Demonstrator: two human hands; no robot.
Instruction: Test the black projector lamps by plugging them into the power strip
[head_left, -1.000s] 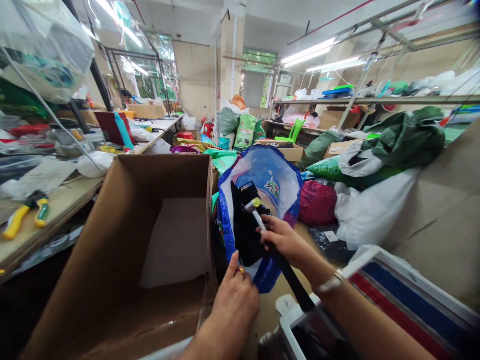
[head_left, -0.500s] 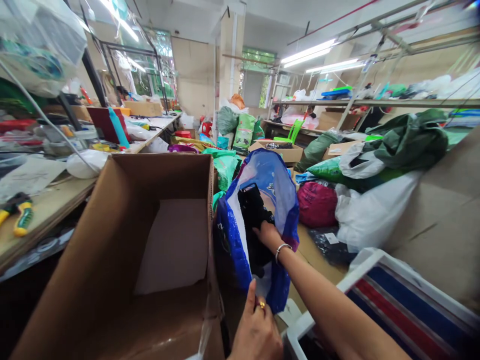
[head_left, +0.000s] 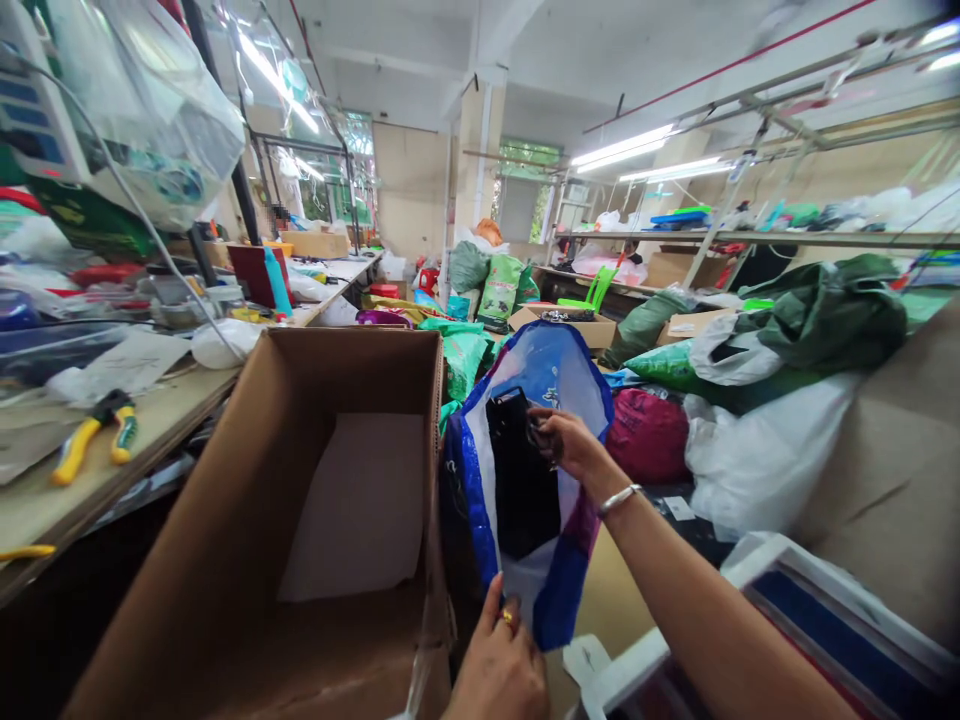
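A blue woven plastic bag [head_left: 561,590] with a white lining stands upright and gapes at the top. My left hand [head_left: 504,660] is closed on its near rim, with a gold ring on one finger. Inside the bag lies a black cloth-like bundle [head_left: 521,490] with a strap loop at its upper end. My right hand [head_left: 576,446], a silver bangle at its wrist, reaches over the bag's right side. Its fingers pinch a small dark item [head_left: 540,432] whose kind I cannot make out. Whether this item joins the bundle is hidden.
A large open cardboard box [head_left: 360,660], a white sheet in its bottom, stands left of the bag. Yellow-handled pliers [head_left: 96,432] lie on the left workbench [head_left: 180,412]. A white-framed striped seat [head_left: 832,620] stands at the right, before stuffed sacks [head_left: 772,450].
My right hand has lifted from deeper in the bag toward its upper right, now with a small dark item between its fingers. My left hand stays at the rim. The view has tilted slightly.
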